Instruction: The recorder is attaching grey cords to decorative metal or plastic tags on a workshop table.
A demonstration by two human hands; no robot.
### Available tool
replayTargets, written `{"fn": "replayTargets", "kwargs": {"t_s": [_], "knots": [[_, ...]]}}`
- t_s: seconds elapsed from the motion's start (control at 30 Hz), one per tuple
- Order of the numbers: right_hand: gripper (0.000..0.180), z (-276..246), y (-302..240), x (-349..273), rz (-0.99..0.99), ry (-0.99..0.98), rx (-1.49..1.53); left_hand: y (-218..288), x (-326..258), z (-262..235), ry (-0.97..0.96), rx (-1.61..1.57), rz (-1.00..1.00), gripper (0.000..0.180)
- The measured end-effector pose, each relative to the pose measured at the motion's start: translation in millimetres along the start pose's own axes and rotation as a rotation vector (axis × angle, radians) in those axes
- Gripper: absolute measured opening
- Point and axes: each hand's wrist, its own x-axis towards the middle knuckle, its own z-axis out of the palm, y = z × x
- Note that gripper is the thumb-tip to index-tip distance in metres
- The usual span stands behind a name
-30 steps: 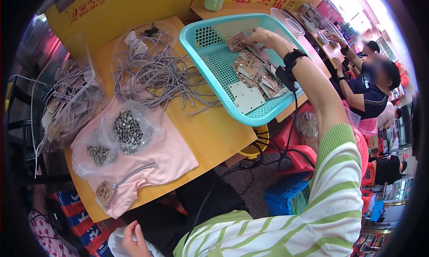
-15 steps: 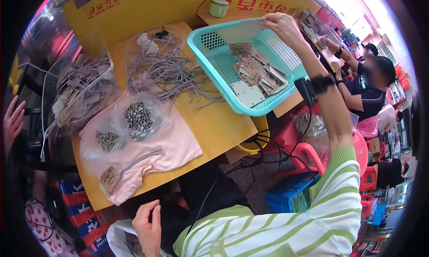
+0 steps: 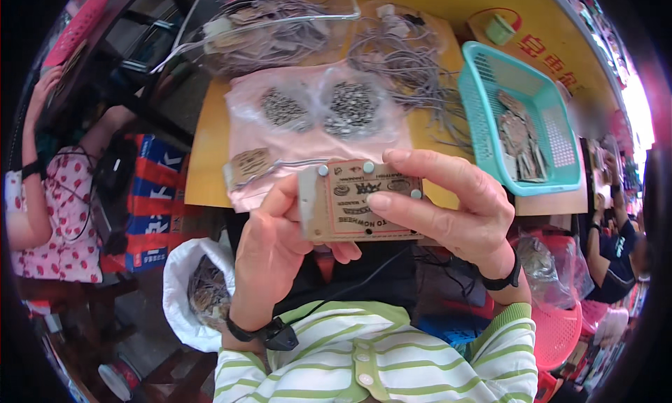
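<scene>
My left hand holds the left end of a thin brown rectangular plate with dark printing, which I have raised in front of me, near the front edge of the yellow table. My right hand grips its right part, one fingertip at the top edge and another on the printed face. Pale round studs sit along the top and at the right side of the plate. Just beyond, a similar brown plate with a grey cord lies on a pink cloth. Farther back on the cloth are two clear plastic bags of small metallic pieces, side by side. A tangle of grey cords lies behind them toward the right. To my right, a turquoise plastic basket contains a loose heap of brown and white plates. A white bag stands open beside me, low on my left.
</scene>
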Motion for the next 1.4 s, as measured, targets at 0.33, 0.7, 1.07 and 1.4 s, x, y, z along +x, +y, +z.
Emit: {"fn": "replayTargets", "kwargs": {"t_s": [0.33, 0.7, 1.07, 1.4], "knots": [[0.036, 50.2, -3.4, 11.9, 0.513, 0.159, 0.447, -5.4, -9.2, -31.2, 0.269, 0.248, 0.124, 0.031], [0.022, 65.8, 1.9, 16.4, 0.785, -0.128, 0.666, -27.5, -6.7, -29.3, 0.249, 0.228, -0.025, 0.031], [0.019, 79.6, -13.8, -9.5, 0.613, -0.443, 0.703, -56.9, -43.0, -42.8, 0.227, 0.107, -0.304, 0.022], [0.014, 54.2, 55.1, -33.6, 0.854, -0.134, 0.22, -47.4, -43.8, -47.5, 0.23, 0.293, -0.293, 0.011]]}}
